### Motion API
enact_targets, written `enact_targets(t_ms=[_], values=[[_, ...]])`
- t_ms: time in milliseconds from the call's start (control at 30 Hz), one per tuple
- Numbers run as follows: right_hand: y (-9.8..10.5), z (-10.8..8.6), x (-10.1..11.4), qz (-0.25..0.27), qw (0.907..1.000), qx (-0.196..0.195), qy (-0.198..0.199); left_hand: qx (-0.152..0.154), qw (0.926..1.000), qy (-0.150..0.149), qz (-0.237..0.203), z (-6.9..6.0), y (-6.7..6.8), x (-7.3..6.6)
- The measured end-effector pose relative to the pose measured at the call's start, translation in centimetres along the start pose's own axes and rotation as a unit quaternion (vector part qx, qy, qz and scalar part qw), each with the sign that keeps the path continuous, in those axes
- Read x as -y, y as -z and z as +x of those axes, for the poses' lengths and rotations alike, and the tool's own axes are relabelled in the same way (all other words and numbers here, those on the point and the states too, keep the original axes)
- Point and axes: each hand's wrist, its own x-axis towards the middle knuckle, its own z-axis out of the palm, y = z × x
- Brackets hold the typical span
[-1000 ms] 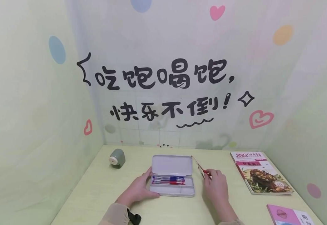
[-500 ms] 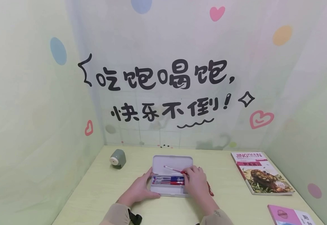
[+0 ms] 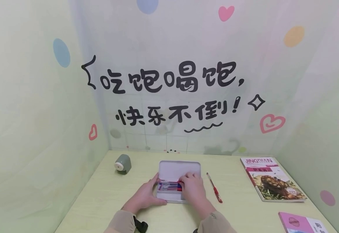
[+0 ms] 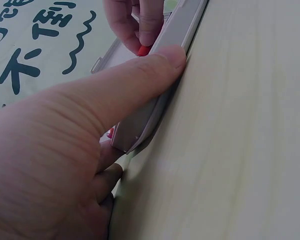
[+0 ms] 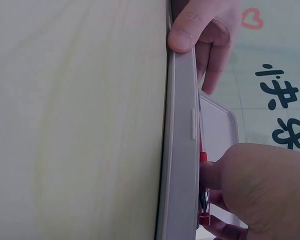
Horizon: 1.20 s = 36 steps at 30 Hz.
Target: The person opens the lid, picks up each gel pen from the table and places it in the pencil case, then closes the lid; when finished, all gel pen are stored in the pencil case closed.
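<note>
An open white pencil case (image 3: 167, 196) lies on the table with its lid raised at the back. My left hand (image 3: 147, 195) grips its left end, the thumb (image 4: 167, 57) pressed along the front wall. Several pens (image 3: 164, 186) with blue and red parts lie in the rear compartment. My right hand (image 3: 194, 191) is over the right part of the case and pinches a red pen (image 5: 203, 157) at the rear compartment. The hand hides the case's right part. Another red pen (image 3: 215, 189) lies on the table, right of the case.
A grey pencil sharpener (image 3: 123, 164) stands at the back left. A book with a brown animal on its cover (image 3: 274, 181) lies to the right, and a pink book (image 3: 299, 223) sits nearer at the right edge. A printed curtain (image 3: 169, 139) hangs behind the table.
My right hand has moved left from beside the case to inside it, bringing one red pen along. The other red pen stays on the table. My left hand has kept its grip.
</note>
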Motion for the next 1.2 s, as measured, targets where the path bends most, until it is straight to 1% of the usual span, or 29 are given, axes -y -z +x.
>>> enact_targets(t_ms=[167, 267, 567, 733, 900, 1000, 1100, 1200], values=[[-0.1, 0.2, 0.3, 0.001, 0.9992, 0.030, -0.025, 0.000, 1.0000, 0.003, 0.000, 0.0, 0.0, 0.1], [-0.1, 0.3, 0.4, 0.002, 0.9988, 0.036, -0.034, 0.001, 1.0000, 0.006, -0.002, 0.1, 0.0, 0.1], [-0.2, 0.2, 0.5, 0.003, 0.9991, 0.027, -0.032, 0.001, 0.9999, 0.014, -0.003, 0.2, -0.1, 0.3], [-0.1, 0.0, 0.0, 0.009, 0.9992, 0.015, -0.037, 0.001, 1.0000, 0.008, -0.002, 0.2, -0.2, 0.5], [0.4, -0.2, -1.3, 0.020, 0.9985, -0.017, -0.047, -0.001, 1.0000, 0.009, -0.004, 0.3, -0.2, 0.4], [0.8, -0.7, -2.6, 0.042, 0.9966, -0.034, -0.061, -0.002, 1.0000, 0.008, -0.003, 0.2, -0.2, 0.3], [1.2, -1.3, -4.2, 0.076, 0.9922, -0.036, -0.093, -0.003, 1.0000, 0.006, 0.000, 0.1, -0.2, 0.2], [2.0, -1.8, -5.8, 0.099, 0.9863, -0.023, -0.130, -0.004, 1.0000, 0.005, 0.002, 0.0, 0.0, -0.1]])
